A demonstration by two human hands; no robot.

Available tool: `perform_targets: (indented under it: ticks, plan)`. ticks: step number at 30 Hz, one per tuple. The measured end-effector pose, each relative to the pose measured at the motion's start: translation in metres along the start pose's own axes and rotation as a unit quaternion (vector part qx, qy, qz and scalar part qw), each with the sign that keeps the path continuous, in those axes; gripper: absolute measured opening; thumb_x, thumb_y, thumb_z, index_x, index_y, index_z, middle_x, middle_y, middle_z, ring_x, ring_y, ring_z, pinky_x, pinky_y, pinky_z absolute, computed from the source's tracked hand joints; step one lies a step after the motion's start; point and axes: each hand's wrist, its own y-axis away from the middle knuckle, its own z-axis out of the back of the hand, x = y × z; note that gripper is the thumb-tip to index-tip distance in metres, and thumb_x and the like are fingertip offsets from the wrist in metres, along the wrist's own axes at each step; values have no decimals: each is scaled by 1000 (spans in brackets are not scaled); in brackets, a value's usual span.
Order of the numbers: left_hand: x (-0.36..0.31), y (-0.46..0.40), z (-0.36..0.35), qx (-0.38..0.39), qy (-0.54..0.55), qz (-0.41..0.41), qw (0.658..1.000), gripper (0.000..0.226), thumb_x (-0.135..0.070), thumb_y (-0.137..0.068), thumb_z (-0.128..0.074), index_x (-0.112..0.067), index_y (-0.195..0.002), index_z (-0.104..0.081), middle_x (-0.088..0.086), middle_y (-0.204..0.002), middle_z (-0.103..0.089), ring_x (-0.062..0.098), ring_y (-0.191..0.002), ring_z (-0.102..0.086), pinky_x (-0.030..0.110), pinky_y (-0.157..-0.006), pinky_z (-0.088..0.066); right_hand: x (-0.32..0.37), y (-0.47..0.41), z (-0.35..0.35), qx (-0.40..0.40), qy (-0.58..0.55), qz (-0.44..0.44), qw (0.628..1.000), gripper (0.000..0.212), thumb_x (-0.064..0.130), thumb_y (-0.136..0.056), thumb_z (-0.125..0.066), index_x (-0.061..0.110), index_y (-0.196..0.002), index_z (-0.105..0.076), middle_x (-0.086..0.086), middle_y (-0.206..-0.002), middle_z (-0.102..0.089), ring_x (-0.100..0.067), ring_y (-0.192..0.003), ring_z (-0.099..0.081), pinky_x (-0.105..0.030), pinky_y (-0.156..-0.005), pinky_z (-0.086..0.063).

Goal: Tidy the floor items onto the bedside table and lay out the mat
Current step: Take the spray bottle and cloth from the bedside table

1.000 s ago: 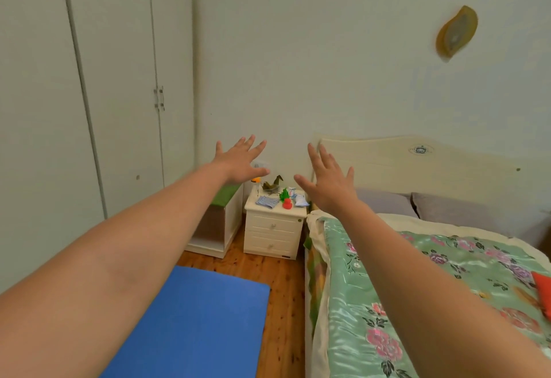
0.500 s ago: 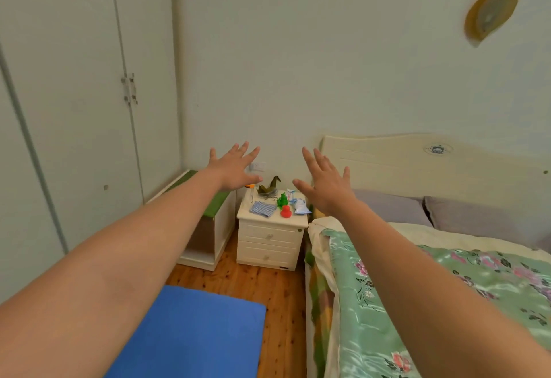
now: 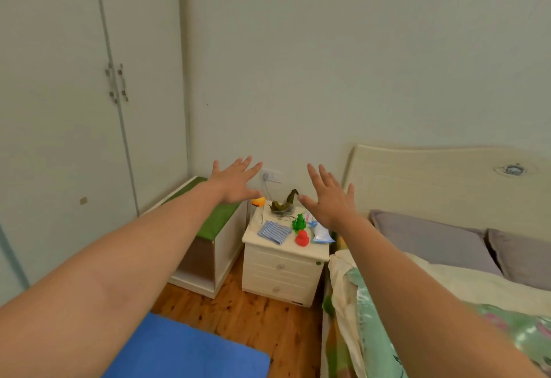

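I hold both arms out in front of me. My left hand (image 3: pixel 235 182) is spread, fingers straight and apart, holding nothing, raised above the green-topped bench (image 3: pixel 208 222). My right hand (image 3: pixel 329 199) is spread the same way, fingers apart and bare of anything, raised between the bedside worktop (image 3: pixel 283 270) and the headboard (image 3: pixel 432 181).

On the worktop lie a striped cloth (image 3: pixel 274 232), a green toy (image 3: pixel 299 222) just behind a red toy (image 3: pixel 302 239), and a blue-white packet (image 3: pixel 322 233) at the right edge. Behind them stands a dark green folded figure (image 3: pixel 283 204), and an orange thing (image 3: pixel 258 201) sits at the back left corner, partly hidden by my left hand.

The blue mat (image 3: pixel 190 351) lies flat on the wooden floor (image 3: pixel 268 315), below my left arm and well apart from the worktop. The bed (image 3: pixel 447 288) with its grey pillows (image 3: pixel 429 237) runs along my right.
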Motion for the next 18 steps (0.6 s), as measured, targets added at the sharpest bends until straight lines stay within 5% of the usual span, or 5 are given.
perform_targets:
  ticks: [18]
  plan:
    - [26,-302,-78,78,45,62,994,81,-59,-90,-40,-31,-149,7,1,-160,12,21,-149,6,64,-114,3,-119,-287,-112,87,-41,4,995,70,51,-95,-31,31,-149,9,0,-160,8,-22,-148,0,-58,-115,-1]
